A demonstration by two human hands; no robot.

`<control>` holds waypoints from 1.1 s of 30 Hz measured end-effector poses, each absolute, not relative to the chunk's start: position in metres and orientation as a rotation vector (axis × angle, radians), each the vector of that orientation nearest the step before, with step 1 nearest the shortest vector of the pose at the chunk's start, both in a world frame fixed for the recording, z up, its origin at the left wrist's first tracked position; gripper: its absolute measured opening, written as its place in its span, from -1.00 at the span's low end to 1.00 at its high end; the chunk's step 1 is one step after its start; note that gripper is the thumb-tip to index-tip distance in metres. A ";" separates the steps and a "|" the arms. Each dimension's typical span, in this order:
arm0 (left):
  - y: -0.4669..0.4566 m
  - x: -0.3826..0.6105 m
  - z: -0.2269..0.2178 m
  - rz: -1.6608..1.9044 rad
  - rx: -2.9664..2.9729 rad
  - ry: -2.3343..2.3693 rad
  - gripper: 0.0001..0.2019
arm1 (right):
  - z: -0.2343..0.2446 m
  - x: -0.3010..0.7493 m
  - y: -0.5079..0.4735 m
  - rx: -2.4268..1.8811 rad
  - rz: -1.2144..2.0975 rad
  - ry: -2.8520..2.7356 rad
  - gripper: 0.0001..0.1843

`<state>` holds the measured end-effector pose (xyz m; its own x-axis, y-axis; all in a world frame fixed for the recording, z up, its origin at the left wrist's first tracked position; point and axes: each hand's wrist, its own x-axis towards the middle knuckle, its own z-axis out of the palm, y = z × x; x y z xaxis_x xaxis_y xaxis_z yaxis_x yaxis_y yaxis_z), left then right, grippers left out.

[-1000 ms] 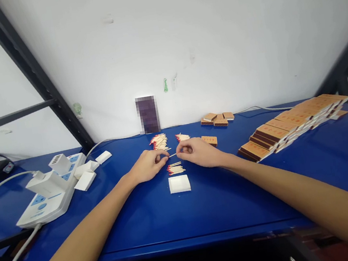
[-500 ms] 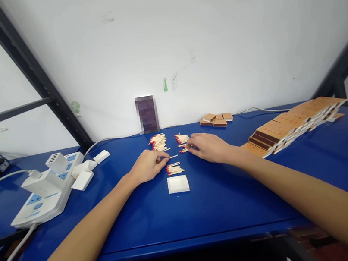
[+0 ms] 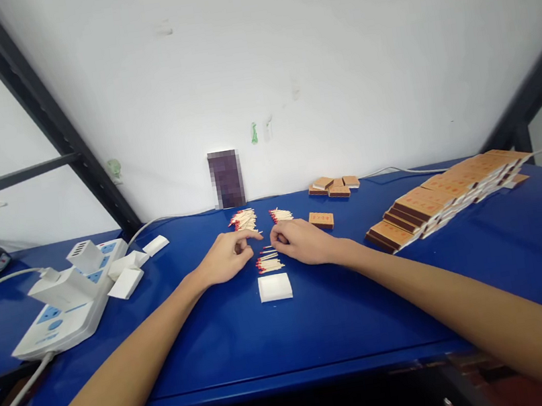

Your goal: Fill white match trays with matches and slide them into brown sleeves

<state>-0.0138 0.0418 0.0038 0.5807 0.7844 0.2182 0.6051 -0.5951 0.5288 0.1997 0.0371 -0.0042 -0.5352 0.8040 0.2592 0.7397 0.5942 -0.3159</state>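
My left hand (image 3: 228,257) is over the blue table, index finger and thumb apart with nothing visible between them. Across from it, my right hand (image 3: 302,242) has its fingers curled together beside a few spaced matches (image 3: 269,251); whatever its fingertips hold is hidden. Just in front lies a short row of red-headed matches (image 3: 270,263), heads to the left. Nearest me is a white matchbox tray (image 3: 275,288). Beyond the hands are a larger match pile (image 3: 244,220) and a smaller match pile (image 3: 282,215).
A closed matchbox (image 3: 321,220) lies right of the piles, with several matchboxes (image 3: 334,187) behind. Stacked matchboxes (image 3: 433,199) spread along the right. On the left are a power strip (image 3: 69,301) with plugs and white trays (image 3: 127,283). A pixelated dark panel (image 3: 227,180) leans against the wall.
My left hand has let go of a match and its fingers have parted. My right hand has moved left and nearer from the smaller pile, uncovering the closed matchbox.
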 end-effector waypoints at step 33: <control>0.039 -0.013 0.007 0.462 2.486 1.106 -0.62 | 0.000 0.219 0.043 -1.412 0.103 -2.451 -0.83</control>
<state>-0.0129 0.0385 0.0067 0.6363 0.7584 0.1414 0.6337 -0.6183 0.4649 0.2189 0.0428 0.0000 -0.4662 0.8543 0.2300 0.8321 0.5117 -0.2142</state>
